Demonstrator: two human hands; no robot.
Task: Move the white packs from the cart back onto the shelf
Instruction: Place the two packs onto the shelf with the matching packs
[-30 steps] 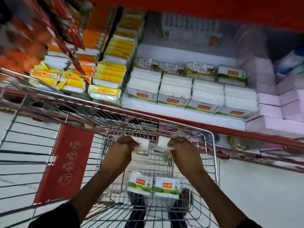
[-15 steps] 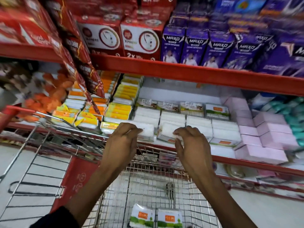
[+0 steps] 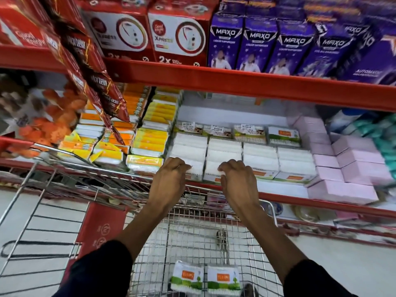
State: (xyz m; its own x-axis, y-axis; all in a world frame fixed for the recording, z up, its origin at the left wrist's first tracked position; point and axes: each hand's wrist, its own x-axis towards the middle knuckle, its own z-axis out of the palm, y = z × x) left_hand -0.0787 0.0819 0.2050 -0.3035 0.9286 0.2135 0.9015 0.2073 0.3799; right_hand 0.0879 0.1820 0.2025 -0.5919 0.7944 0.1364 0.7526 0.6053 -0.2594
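Both hands (image 3: 171,179) raised to shelf (image 3: 278,190), two packs (image 3: 186,279) in cart (image 3: 192,236)

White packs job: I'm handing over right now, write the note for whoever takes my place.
Left hand: at the shelf front, fingers curled on a white pack at the leftmost white stack.
Right hand: same, on a pack at the next stack.
Done: both packs are at the shelf, release not confirmed.
Left: two white packs lie side by side in the cart. Let go, reach down, shelve those.
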